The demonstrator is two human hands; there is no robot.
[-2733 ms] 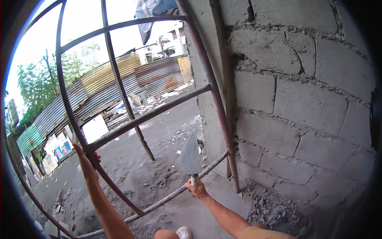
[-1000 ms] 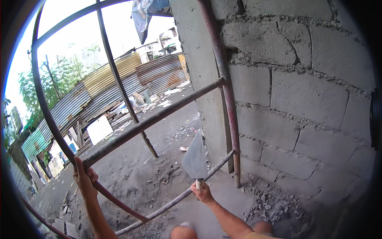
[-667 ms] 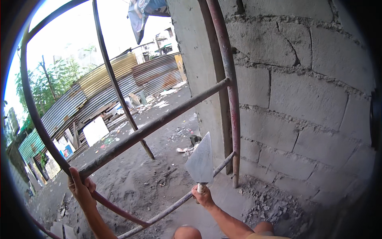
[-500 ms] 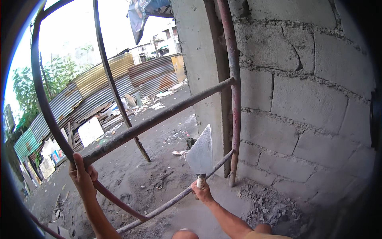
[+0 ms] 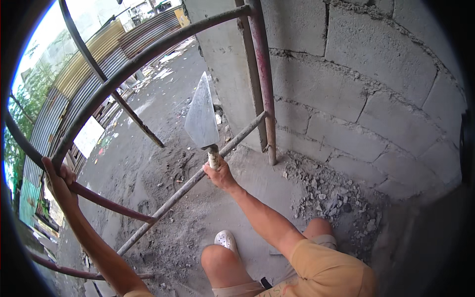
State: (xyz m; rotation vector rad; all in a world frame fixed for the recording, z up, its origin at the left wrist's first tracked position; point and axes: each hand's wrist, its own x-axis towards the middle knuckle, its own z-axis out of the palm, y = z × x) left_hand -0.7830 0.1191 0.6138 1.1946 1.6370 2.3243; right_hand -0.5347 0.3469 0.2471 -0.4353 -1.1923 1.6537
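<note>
Trowel (image 5: 202,119) in the right hand (image 5: 221,175), its pointed blade angled upward by the lower bar of a pipe frame (image 5: 180,195), near a block wall (image 5: 356,84). From where I stand, that hand is wrapped round the pale handle (image 5: 213,159); whether the knuckles also touch the bar, I cannot tell. The left hand (image 5: 60,184) curls round the frame beside a joint. The tool looks light and stiff, its metal blade probably slick, so the handle, just below the neck, seems the surest hold.
</note>
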